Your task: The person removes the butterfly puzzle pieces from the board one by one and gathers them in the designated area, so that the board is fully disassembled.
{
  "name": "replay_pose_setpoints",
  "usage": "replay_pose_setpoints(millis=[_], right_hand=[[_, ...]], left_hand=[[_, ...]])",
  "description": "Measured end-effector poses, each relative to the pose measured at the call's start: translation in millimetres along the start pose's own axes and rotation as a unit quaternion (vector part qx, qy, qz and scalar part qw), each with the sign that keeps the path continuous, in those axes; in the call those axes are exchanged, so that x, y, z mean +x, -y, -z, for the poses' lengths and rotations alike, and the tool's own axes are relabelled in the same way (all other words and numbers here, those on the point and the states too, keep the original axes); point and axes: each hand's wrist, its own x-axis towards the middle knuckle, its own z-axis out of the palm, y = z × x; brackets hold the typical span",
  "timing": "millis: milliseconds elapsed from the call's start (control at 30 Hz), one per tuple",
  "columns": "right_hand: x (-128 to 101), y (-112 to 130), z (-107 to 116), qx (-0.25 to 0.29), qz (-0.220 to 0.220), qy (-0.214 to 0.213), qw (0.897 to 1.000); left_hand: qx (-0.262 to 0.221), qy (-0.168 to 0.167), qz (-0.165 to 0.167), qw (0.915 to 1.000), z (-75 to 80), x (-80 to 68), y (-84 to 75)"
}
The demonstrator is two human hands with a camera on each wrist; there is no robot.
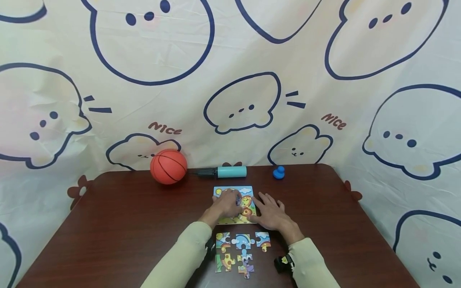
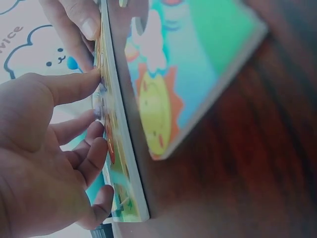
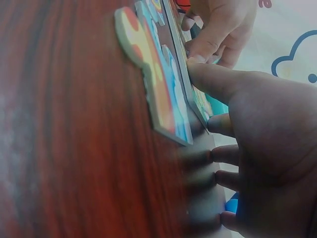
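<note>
A colourful puzzle board (image 1: 233, 191) lies on the dark wooden table (image 1: 126, 224), a little past the middle. My left hand (image 1: 235, 200) rests on top of it, thumb and curled fingers pinching a puzzle piece against the picture. In the left wrist view the left hand (image 2: 99, 99) presses on the board (image 2: 121, 163), which is seen edge-on. My right hand (image 1: 261, 202) lies flat on the table by the board's right edge, fingers spread. In the right wrist view the right hand (image 3: 208, 96) has its thumb at the board's edge. Several loose puzzle pieces (image 1: 240, 251) lie nearer me, between my forearms.
An orange basketball (image 1: 168, 166), a teal hand pump (image 1: 227, 172) and a small blue duck toy (image 1: 278, 172) stand along the table's far edge. A cartoon-print cloth (image 1: 230, 80) hangs behind. A rainbow piece (image 3: 153, 74) lies close to my right wrist.
</note>
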Motion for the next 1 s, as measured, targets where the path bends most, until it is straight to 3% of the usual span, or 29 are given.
replay_pose_setpoints(millis=[200,600,1000], right_hand=[[0.5,0.0,0.1,-0.005,-0.006,0.004,1.000],[2.7,-1.4,-0.5,-0.012,-0.009,0.001,1.000],[0.9,0.0,0.8,-0.010,-0.004,0.001,1.000]], left_hand=[[-0.015,-0.007,-0.006,0.9998,0.9,0.5,-0.5],[-0.068,-0.056,-0.038,0.9953,-2.5,0.6,-1.3],[-0.078,-0.065,-0.072,0.9922,6.5,-23.0,-2.4]])
